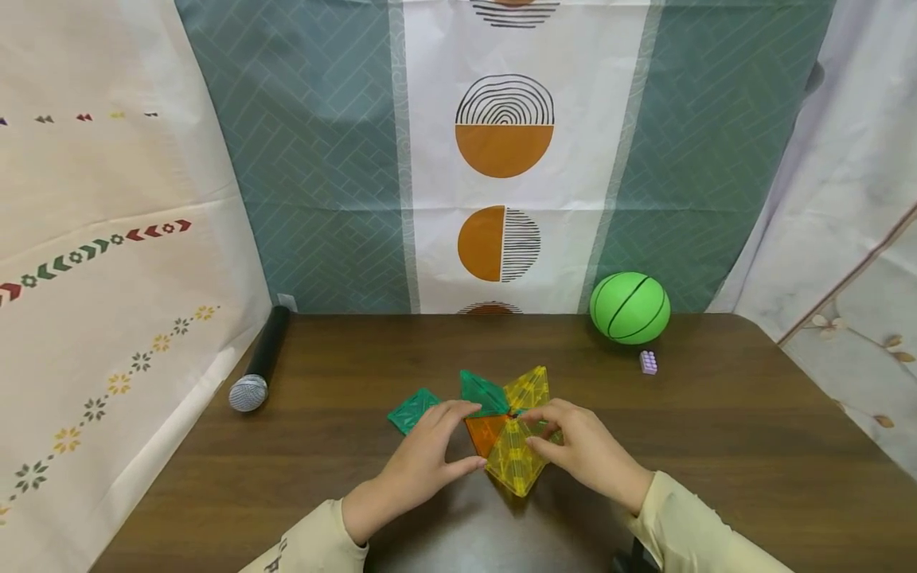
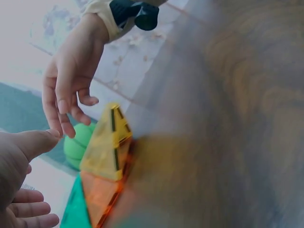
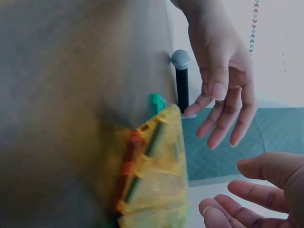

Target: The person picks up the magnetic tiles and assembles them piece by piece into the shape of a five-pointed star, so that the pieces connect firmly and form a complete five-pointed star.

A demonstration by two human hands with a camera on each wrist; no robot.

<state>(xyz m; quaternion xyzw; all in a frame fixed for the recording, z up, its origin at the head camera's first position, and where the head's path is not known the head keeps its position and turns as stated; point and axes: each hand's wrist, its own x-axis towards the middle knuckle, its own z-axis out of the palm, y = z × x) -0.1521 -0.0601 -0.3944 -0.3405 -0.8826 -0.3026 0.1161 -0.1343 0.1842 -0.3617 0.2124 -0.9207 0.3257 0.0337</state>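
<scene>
Several translucent magnetic tiles stand joined in a star-like shape on the table: a green tile [image 1: 481,394] at back left, an orange tile [image 1: 485,434] at left, a yellow tile [image 1: 528,388] at the back and a yellow pyramid-like part [image 1: 516,461] at front. My left hand [image 1: 430,458] hovers at the left of the shape, fingers apart and loosely bent. Over its right side is my right hand [image 1: 583,446], also loosely bent. Both wrist views show the hands above the tiles, holding nothing. A separate green tile [image 1: 411,410] lies beyond the left hand, partly hidden by it.
On the wooden table [image 1: 344,350], a black microphone [image 1: 265,358] lies at the left edge. A green ball [image 1: 630,308] sits at the back right, with a small purple toy brick [image 1: 648,363] just in front of it. A patterned cloth [image 1: 329,159] hangs behind the table.
</scene>
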